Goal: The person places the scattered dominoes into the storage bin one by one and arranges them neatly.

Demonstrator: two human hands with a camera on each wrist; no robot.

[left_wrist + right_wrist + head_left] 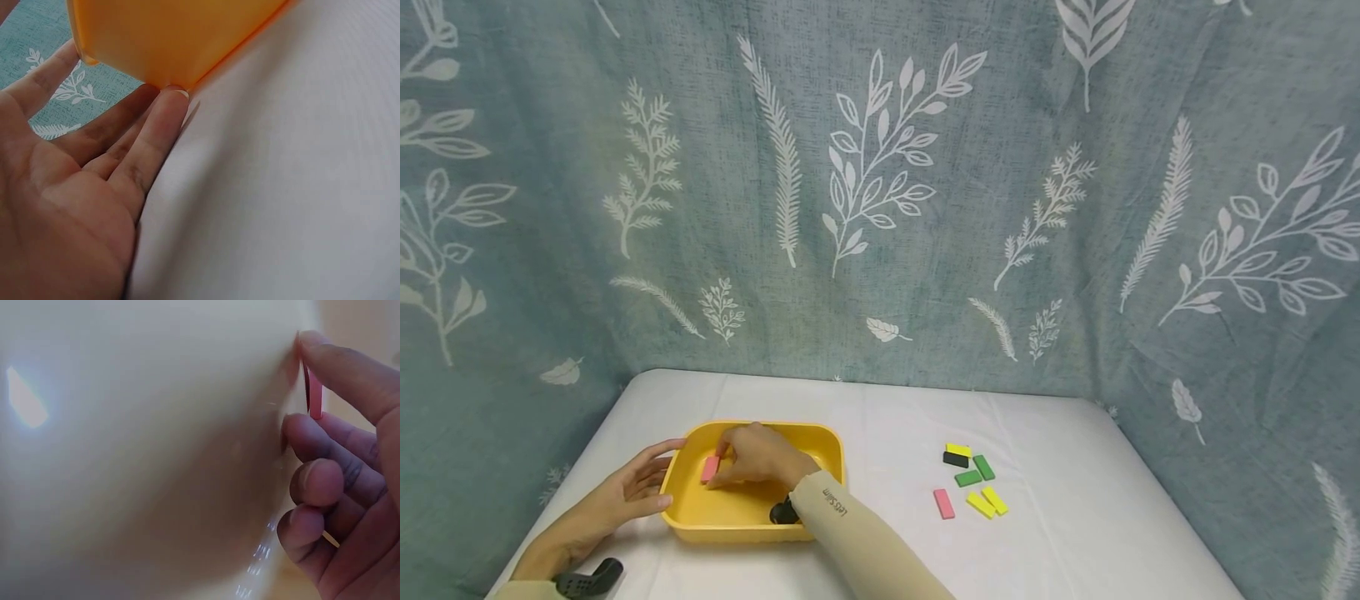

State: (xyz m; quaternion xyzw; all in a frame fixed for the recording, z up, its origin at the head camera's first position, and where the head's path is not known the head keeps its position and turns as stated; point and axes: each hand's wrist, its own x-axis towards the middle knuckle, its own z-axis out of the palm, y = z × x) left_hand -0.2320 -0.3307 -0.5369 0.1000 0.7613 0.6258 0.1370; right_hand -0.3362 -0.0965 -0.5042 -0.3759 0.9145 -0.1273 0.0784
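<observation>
A yellow plastic bin [752,535] stands on the left half of the white table. Inside it, my right hand [760,457] pinches a small pink block [710,469] by its ends, between thumb and fingertip, close to the bin floor. The right wrist view shows that pink block [316,397] partly behind the thumb, with the other fingers curled loosely. At the bin's left side, my left hand [625,492] touches the outer wall with fairly straight, spread fingers. One fingertip reaches the rim in the left wrist view, beside the bin wall [169,37].
To the right of the bin lie a loose pink block [943,503], a black block [956,459], green blocks [968,478] and yellow blocks [981,505]. A patterned teal curtain [880,250] hangs behind and beside the white table [1090,500].
</observation>
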